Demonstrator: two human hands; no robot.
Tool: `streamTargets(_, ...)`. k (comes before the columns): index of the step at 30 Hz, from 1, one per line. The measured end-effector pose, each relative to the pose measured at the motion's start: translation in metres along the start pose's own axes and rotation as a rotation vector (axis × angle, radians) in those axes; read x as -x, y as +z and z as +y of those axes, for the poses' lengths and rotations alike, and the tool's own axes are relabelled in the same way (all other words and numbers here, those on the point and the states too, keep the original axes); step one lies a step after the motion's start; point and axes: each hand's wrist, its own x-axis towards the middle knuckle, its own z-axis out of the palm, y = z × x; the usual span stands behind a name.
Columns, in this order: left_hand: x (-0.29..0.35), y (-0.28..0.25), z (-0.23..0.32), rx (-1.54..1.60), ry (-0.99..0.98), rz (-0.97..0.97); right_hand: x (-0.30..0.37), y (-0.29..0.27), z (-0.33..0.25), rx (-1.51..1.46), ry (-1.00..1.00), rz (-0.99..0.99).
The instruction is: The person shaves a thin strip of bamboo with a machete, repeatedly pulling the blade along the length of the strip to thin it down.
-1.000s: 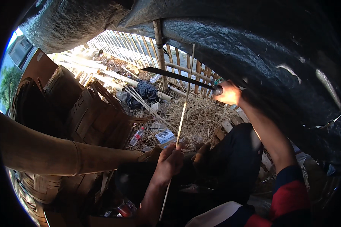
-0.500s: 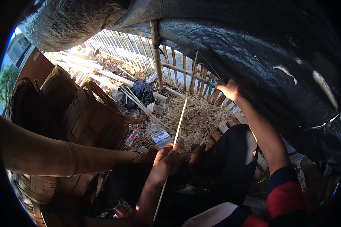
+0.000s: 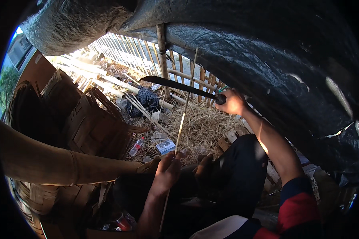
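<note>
A long thin bamboo strip (image 3: pixel 183 116) stands on a slant in front of me, its far end reaching up toward the fence. My left hand (image 3: pixel 166 172) is closed round its lower part, and the near end runs down past my wrist. Off to the right, my right hand (image 3: pixel 232 102) grips the dark handle of a machete (image 3: pixel 179 86). The long black blade points left and crosses the strip well above my left hand; whether the two touch I cannot tell. My right forearm reaches out over my knee.
Woven bamboo baskets (image 3: pixel 93 123) stand at the left, behind a thick bamboo pole (image 3: pixel 40 157). Shavings (image 3: pixel 201 129) cover the ground ahead, with a plastic bottle (image 3: pixel 137 146) and a black plastic bag (image 3: pixel 148 98) nearby. A slatted bamboo fence (image 3: pixel 139 51) and dark tarpaulin (image 3: pixel 267 67) bound the space.
The machete blade has swung into view, pointing left across the strip. My right hand has come slightly left and down. The strip and my left hand have shifted a little left.
</note>
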Motion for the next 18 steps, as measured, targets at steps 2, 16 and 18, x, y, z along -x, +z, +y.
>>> streamTargets(2, 0.003, -0.008, -0.019, -0.316, 0.283, 0.028, -0.003, -0.007, -0.004, 0.048, 0.027, -0.099)
streamTargets(16, 0.019, -0.022, -0.003, -0.676, 0.58, -0.165, 0.008, -0.003, 0.071, 0.105, 0.442, 0.194)
streamTargets(18, 0.022, -0.014, 0.007, -0.078, 0.152, -0.074, 0.01, -0.003, 0.075, 0.141, 0.417, 0.208)
